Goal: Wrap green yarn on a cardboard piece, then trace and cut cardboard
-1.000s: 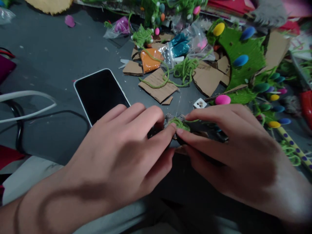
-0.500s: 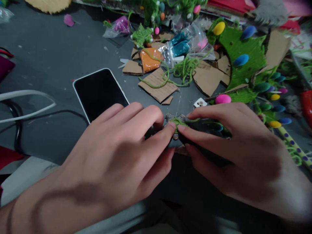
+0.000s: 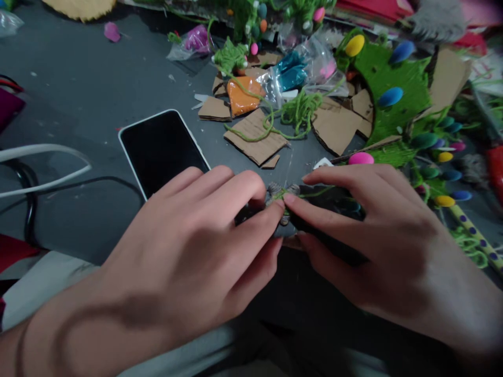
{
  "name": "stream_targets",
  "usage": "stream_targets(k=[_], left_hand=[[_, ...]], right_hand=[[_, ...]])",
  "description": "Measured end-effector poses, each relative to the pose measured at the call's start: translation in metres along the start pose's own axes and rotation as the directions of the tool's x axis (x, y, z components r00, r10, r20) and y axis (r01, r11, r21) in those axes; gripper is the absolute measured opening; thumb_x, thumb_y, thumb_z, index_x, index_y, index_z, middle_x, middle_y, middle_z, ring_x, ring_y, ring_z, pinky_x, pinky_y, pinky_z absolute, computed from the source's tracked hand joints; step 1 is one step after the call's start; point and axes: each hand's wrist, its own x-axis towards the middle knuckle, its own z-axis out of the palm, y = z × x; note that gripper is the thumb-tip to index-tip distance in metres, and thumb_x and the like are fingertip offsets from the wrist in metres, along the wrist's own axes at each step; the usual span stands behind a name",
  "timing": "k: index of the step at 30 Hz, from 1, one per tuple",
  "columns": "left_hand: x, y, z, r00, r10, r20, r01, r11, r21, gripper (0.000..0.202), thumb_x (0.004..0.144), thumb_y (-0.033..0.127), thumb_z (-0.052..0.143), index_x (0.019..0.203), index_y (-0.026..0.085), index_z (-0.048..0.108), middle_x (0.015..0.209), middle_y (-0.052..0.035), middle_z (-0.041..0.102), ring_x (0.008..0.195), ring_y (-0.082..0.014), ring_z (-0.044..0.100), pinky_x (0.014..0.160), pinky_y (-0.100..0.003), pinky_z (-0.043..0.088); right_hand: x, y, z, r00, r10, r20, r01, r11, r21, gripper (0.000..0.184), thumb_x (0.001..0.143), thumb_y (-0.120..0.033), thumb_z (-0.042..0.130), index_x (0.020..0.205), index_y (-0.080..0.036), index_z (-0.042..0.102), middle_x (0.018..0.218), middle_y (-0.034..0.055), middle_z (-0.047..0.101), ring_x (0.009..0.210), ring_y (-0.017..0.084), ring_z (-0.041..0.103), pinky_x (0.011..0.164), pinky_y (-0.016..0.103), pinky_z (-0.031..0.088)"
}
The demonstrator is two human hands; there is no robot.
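Fingers (image 3: 275,212), left hand (image 3: 188,241): drawn in narrow, holding the small grey-and-green yarn piece (image 3: 274,190); undersides hidden. Fingers, right hand (image 3: 389,235): slightly spread, one tip pressing the piece, the upper tip raised clear.

Yarn piece: one, grey lobes with green winding, to the right of the phone (image 3: 161,152) and slightly nearer the person; partly covered by fingertips. A thin green strand runs from its right side, under the right hand.

Phone: one, dark screen, pale rim, flat on the desk (image 3: 82,99); lower part behind the left hand.

Right of phone, near: cardboard square (image 3: 253,144), a loop of yarn across it. Beyond this, farther back: orange packet (image 3: 241,99), teal packet (image 3: 291,78), tangle of green yarn (image 3: 301,112).

Far right of phone: green yarn-wrapped form (image 3: 408,73), curved, bearing blue and yellow ovals; pink oval (image 3: 360,158), lower.

Left of phone: white cable (image 3: 43,150), looped.

Beyond phone, to its left: purple scrap (image 3: 112,32).
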Motion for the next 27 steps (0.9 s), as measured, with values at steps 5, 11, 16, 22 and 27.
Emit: stream_targets(k=[5, 11, 16, 22, 27], left_hand=[[-0.0018, -0.0042, -0.0007, 0.998, -0.061, -0.018, 0.061, 0.998, 0.008, 0.024, 0.105, 0.029, 0.054, 0.108, 0.023, 0.077, 0.105, -0.0063, 0.067, 0.081, -0.0233, 0.058, 0.072, -0.043, 0.039], [0.0002, -0.0064, -0.0014, 0.995, -0.092, -0.049, 0.093, 0.995, 0.019, 0.021, 0.104, 0.026, 0.058, 0.115, 0.019, 0.074, 0.111, -0.0074, 0.071, 0.093, -0.0261, 0.066, 0.078, -0.044, 0.045], [0.0006, -0.0057, -0.0003, 0.996, -0.088, -0.026, 0.089, 0.996, 0.0, 0.022, 0.104, 0.026, 0.058, 0.117, 0.018, 0.074, 0.112, -0.0081, 0.071, 0.093, -0.0263, 0.068, 0.078, -0.044, 0.048], [0.0005, -0.0053, 0.0016, 0.996, -0.075, -0.052, 0.074, 0.997, -0.028, 0.022, 0.105, 0.025, 0.054, 0.104, 0.021, 0.076, 0.109, -0.0075, 0.071, 0.09, -0.025, 0.067, 0.075, -0.044, 0.046], [0.0001, -0.0054, 0.0017, 0.999, -0.032, -0.022, 0.031, 0.998, -0.052, 0.024, 0.104, 0.023, 0.055, 0.098, 0.023, 0.078, 0.097, -0.0048, 0.067, 0.076, -0.022, 0.055, 0.067, -0.044, 0.04]], right_hand=[[0.0019, -0.001, -0.0029, 0.999, -0.023, 0.045, 0.025, 0.999, -0.034, 0.034, 0.104, -0.025, 0.06, 0.135, -0.024, 0.073, 0.143, 0.0151, 0.062, 0.126, 0.037, 0.061, 0.104, 0.059, 0.053], [0.0028, -0.0027, -0.0016, 0.998, -0.053, 0.033, 0.056, 0.996, -0.072, 0.034, 0.101, -0.024, 0.064, 0.132, -0.019, 0.074, 0.142, 0.0168, 0.063, 0.126, 0.039, 0.061, 0.099, 0.057, 0.053], [0.0044, -0.0033, -0.0017, 0.998, -0.062, 0.016, 0.063, 0.994, -0.088, 0.033, 0.1, -0.023, 0.065, 0.132, -0.017, 0.074, 0.142, 0.0176, 0.064, 0.125, 0.039, 0.062, 0.1, 0.057, 0.053], [0.0027, -0.0045, -0.0033, 0.998, -0.041, 0.04, 0.045, 0.995, -0.086, 0.035, 0.102, -0.024, 0.062, 0.134, -0.02, 0.073, 0.143, 0.0166, 0.064, 0.128, 0.037, 0.06, 0.103, 0.056, 0.052], [0.0023, -0.0051, -0.0034, 0.998, -0.039, 0.047, 0.042, 0.996, -0.078, 0.036, 0.101, -0.025, 0.062, 0.135, -0.019, 0.073, 0.144, 0.0176, 0.062, 0.129, 0.038, 0.06, 0.103, 0.056, 0.052]])
